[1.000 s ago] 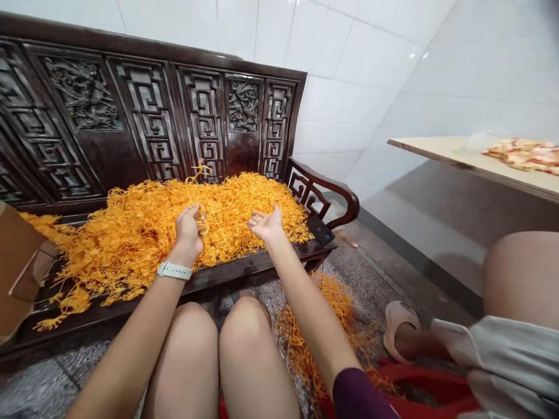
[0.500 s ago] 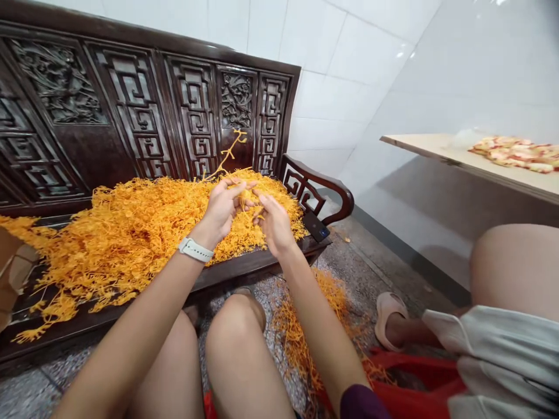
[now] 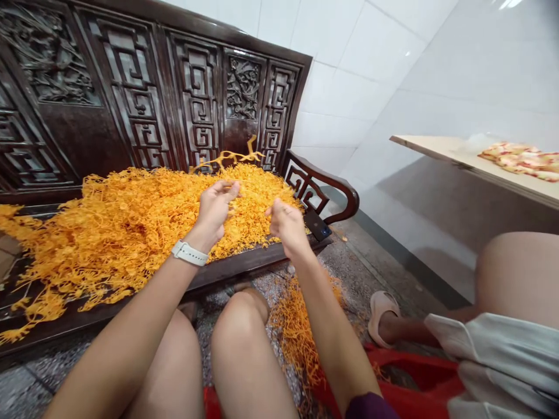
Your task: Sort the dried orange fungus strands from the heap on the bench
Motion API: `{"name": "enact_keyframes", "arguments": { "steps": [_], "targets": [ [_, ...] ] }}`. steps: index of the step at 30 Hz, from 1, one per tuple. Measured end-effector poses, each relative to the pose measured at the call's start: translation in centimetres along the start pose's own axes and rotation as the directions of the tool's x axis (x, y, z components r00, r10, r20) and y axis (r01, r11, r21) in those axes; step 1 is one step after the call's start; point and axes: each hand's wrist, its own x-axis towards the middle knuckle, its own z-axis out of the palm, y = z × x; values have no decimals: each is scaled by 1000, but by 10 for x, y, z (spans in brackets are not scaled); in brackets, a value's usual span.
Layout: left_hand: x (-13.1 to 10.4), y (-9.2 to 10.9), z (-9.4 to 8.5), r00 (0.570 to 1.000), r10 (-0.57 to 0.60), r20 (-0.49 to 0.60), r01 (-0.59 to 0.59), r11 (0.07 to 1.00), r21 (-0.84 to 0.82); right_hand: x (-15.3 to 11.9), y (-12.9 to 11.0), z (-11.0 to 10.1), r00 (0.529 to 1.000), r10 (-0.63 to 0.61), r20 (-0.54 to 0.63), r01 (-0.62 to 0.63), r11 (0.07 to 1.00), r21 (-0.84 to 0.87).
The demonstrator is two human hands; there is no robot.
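Far left, the cardboard box (image 3: 7,256) has slid almost out of view now, just a corner beside the orange strand pile (image 3: 126,227) heaped along the dark bench (image 3: 248,265). Moving right, here's the left hand (image 3: 213,209), watch strap (image 3: 190,254) at the wrist, thumb and fingers bent toward each other over the pile — whether they pinch anything, I can't tell. Just above it, the branching orange stalk (image 3: 252,154) — it stood up steeply half a second ago, and now it lies much flatter, against the bench back in view. And the right hand (image 3: 290,227)! It was nearly meeting the left; now there's a clear gap, its fingers curled in, their contents hidden. Below it, loose strands (image 3: 297,323) cover the floor; just right, the phone (image 3: 318,226) stays put on the bench end.
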Motion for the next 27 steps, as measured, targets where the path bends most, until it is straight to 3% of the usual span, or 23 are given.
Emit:
{"name": "enact_keyframes", "arguments": {
  "steps": [2, 3, 4, 5, 6, 7, 8, 9, 10, 11, 12, 13, 15, 16, 17, 19, 23, 25, 27],
  "targets": [
    [13, 0, -6, 987, 20, -161, -20, 1000, 6, -32, 11, -7, 968, 67, 243, -9, 973, -231],
    [20, -2, -10, 975, 34, -219, -32, 999, 13, -51, 15, -10, 899, 120, 422, 9, 957, -291],
    [27, -4, -15, 967, 45, -250, -41, 999, 22, -70, 16, -13, 745, 181, 643, 21, 956, -293],
    [32, -8, -20, 967, 48, -252, -42, 999, 28, -88, 14, -15, 510, 217, 832, 16, 965, -262],
    [36, -13, -25, 972, 41, -233, -34, 999, 33, -103, 8, -17, 254, 224, 941, 3, 973, -232],
    [39, -18, -28, 978, 24, -207, -18, 999, 31, -113, 0, -18, 50, 216, 975, 0, 976, -216],
    [39, -24, -31, 983, 0, -181, 4, 1000, 22, -117, -12, -20, -67, 206, 976, 8, 979, -206],
    [38, -29, -32, 986, -25, -164, 27, 1000, 9, -115, -25, -22, -97, 204, 974, 17, 979, -203],
    [36, -33, -31, 987, -43, -154, 42, 999, -5, -106, -38, -22, -4, 192, 981, 17, 981, -192],
    [32, -37, -29, 988, -49, -148, 47, 999, -18, -90, -51, -21, 136, 150, 979, -16, 989, -149],
    [29, -39, -26, 989, -48, -140, 45, 999, -26, -69, -62, -18, 310, 100, 945, -64, 994, -84],
    [25, -41, -21, 990, -43, -135, 40, 999, -27, -46, -71, -13, 619, -3, 785, -83, 994, 69],
    [16, -41, -12, 988, -39, -152, 38, 999, -13, -1, -84, 3, 828, -84, 555, -41, 977, 209],
    [13, -40, -7, 984, -29, -177, 29, 1000, -5, 16, -88, 11, 937, -123, 326, 22, 954, 298],
    [9, -38, -3, 978, -8, -207, 7, 1000, -4, 28, -91, 20, 975, -150, 167, 86, 937, 340],
    [3, -34, 3, 964, 76, -255, -82, 996, -15, 33, -95, 31, 977, -201, -65, 211, 906, 368],
    [-9, -24, 11, 949, 267, -165, -273, 962, -13, 2, -89, 27, 939, -320, -122, 342, 905, 255],
    [-17, -18, 14, 951, 308, -33, -309, 951, -21, -9, -80, 14, 906, -395, -151, 406, 912, 50],
    [-24, -13, 19, 940, 323, 113, -320, 946, -45, -11, -69, 0, 886, -452, -102, 426, 881, -206]
  ]
}}
